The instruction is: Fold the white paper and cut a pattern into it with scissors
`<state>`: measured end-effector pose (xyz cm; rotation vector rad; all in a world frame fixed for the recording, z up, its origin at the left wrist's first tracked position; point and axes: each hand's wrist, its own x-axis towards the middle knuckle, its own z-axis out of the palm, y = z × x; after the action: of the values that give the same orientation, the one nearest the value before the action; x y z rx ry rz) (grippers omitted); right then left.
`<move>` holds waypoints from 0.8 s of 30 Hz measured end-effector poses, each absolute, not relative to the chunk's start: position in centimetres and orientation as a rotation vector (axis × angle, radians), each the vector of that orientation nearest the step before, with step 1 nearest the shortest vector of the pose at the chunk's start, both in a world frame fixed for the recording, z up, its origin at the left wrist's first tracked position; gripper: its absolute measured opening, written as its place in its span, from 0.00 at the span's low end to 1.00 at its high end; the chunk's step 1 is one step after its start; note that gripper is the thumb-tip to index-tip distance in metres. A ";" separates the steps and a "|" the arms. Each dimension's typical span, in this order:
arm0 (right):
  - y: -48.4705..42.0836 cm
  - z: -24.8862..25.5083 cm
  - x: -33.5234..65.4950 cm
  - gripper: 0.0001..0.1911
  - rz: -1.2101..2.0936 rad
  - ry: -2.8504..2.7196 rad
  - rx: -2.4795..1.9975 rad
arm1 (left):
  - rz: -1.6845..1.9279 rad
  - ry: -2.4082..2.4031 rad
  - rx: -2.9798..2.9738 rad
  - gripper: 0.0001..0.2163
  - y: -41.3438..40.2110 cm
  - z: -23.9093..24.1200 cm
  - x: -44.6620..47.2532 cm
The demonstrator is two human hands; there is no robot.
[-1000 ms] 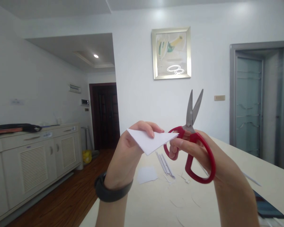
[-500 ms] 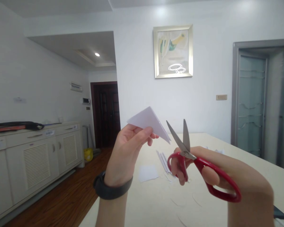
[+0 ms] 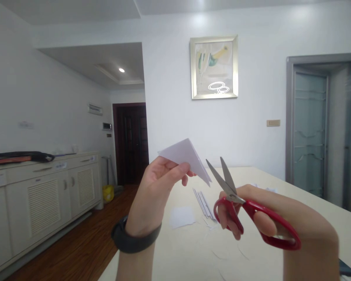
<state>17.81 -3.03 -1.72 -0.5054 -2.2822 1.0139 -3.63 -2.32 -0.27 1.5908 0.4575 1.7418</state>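
Note:
My left hand [image 3: 156,187] pinches a folded white paper triangle [image 3: 187,156] and holds it up above the table, its sharp tip pointing right and down. A black band sits on that wrist. My right hand [image 3: 269,218] grips red-handled scissors [image 3: 251,212] with fingers through the loops. The steel blades [image 3: 222,177] are parted and point up and left, their tips just right of the paper's tip without touching it.
Below lies a cream table [image 3: 280,183] with white paper strips [image 3: 203,203], a small white sheet [image 3: 183,216] and curled offcuts. A dark flat device [image 3: 346,268] rests at the right edge. White cabinets [image 3: 43,195] line the left wall above wooden floor.
The paper swung from flat to raised, tip turned down-right. The scissors dropped and tilted from upright to leaning left, blades now nearer the paper's tip and slightly less spread.

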 end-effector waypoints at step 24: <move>-3.5 -0.1 15.3 0.06 0.628 -1.806 -0.483 | 1.491 0.860 1.945 0.05 -3.0 0.0 -3.6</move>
<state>15.31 -3.45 -0.14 -0.4829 -1.8063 0.6281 -3.57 -3.03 -0.02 1.9455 0.8597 1.4908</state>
